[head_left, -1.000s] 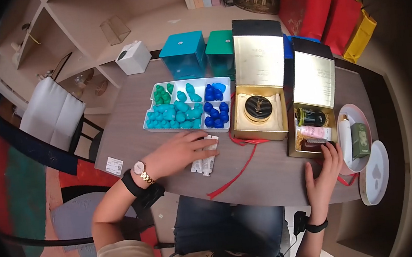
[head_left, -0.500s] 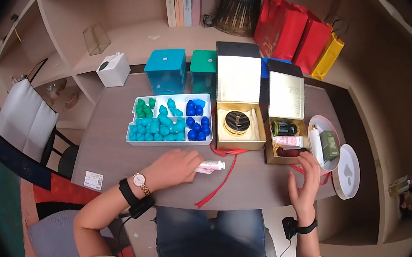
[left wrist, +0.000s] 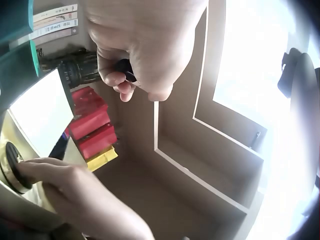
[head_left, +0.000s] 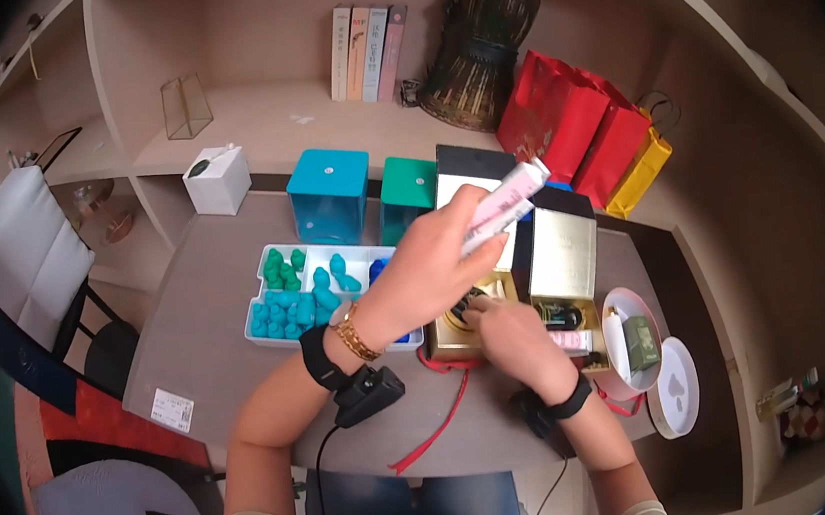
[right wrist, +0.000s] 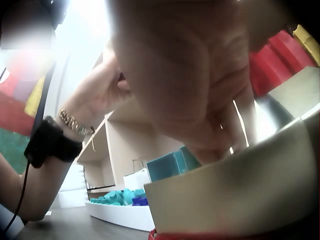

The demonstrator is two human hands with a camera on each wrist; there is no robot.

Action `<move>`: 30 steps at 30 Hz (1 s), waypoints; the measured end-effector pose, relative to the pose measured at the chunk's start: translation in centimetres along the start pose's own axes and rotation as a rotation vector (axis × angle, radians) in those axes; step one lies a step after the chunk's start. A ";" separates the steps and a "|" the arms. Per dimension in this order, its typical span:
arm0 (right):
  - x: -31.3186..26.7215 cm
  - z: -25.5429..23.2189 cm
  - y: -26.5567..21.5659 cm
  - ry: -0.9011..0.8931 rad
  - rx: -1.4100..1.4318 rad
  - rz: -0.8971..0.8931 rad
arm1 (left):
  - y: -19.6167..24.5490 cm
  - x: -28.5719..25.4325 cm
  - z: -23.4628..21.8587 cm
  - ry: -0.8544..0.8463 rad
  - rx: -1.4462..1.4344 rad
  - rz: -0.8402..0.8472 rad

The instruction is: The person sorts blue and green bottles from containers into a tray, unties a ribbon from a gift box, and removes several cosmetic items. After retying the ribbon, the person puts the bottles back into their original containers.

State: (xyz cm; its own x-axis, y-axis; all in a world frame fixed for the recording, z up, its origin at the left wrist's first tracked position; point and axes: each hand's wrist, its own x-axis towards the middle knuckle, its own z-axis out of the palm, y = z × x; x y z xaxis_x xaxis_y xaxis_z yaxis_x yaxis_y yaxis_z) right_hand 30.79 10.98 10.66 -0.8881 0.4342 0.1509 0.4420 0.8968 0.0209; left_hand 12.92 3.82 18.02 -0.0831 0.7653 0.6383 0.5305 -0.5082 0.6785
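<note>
My left hand (head_left: 438,260) is raised over the boxes and grips slim pink-and-white tubes (head_left: 515,196), seemingly two side by side. In the left wrist view that hand is at the top, with a dark tube end (left wrist: 125,69) showing among its fingers. Lower down, my right hand (head_left: 521,336) reaches into an open gold box (head_left: 455,346). Its fingertips are on a round black-and-gold compact (left wrist: 19,167) lying in the box; I cannot tell whether they pinch it. The right wrist view shows these fingers (right wrist: 232,137) pointing down behind the box wall.
A white divided tray (head_left: 266,253) holds green, teal and blue figures. Behind it stand a teal box (head_left: 331,201) and a green one (head_left: 408,190). On the right are a second gold box (head_left: 563,257), a round pink container (head_left: 636,375) and its lid (head_left: 676,391). A red ribbon (head_left: 440,425) trails across the table.
My left hand has picked the tubes up from the table and moved up and right over the boxes. The right hand has moved left, from the second box to the compact. The head view has shifted.
</note>
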 end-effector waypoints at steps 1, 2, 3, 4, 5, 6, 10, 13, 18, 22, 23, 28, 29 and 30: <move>0.3 0.1 -0.1 -0.024 -0.032 0.011 | -0.2 0.2 0.0 -0.006 -0.035 0.004; 0.7 0.0 0.0 -0.003 -0.026 -0.014 | -0.7 0.5 0.0 -0.011 -0.043 0.015; 0.7 0.1 0.1 0.009 -0.017 -0.036 | -1.4 0.6 0.1 -0.018 -0.056 0.019; 0.5 0.2 0.1 0.013 -0.001 -0.055 | -1.9 0.5 0.4 -0.030 -0.074 0.013; 0.8 0.2 0.0 -0.022 0.015 -0.035 | -2.4 0.6 0.3 -0.064 -0.044 0.002; 1.0 0.2 0.1 -0.045 0.015 -0.040 | -2.5 0.5 0.1 -0.089 -0.068 -0.044; 1.9 -0.4 0.4 -0.063 0.010 -0.068 | -2.1 0.6 -0.5 -0.148 -0.079 -0.112; 1.9 -1.6 0.9 -0.073 0.020 -0.034 | -3.4 0.6 0.2 -0.151 -0.019 -0.040; 0.2 -8.1 2.2 0.135 0.131 0.103 | -5.2 0.4 0.7 -0.327 0.087 -0.104; 0.1 -9.6 2.4 0.360 0.200 0.121 | -5.3 0.2 1.3 -0.441 0.020 -0.174; 0.2 -9.5 2.3 0.379 0.218 0.073 | -5.2 0.3 1.4 -0.462 0.009 -0.200; 0.5 -8.6 2.1 0.325 0.165 -0.044 | -3.9 1.1 0.9 -0.621 -0.229 -0.561; 0.6 -8.4 2.2 0.321 0.168 -0.050 | -4.3 1.0 1.1 -0.621 -0.250 -0.558; 0.6 -8.3 2.3 0.310 0.158 -0.049 | -4.8 0.8 1.3 -0.621 -0.271 -0.554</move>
State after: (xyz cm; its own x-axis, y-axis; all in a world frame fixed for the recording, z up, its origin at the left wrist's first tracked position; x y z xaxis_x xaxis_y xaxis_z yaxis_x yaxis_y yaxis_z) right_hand 32.37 12.60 19.04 -0.8163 0.3655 0.4473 0.3533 0.9286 -0.1139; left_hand 11.40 7.39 14.83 0.2467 0.9667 -0.0685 0.3240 -0.0157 0.9459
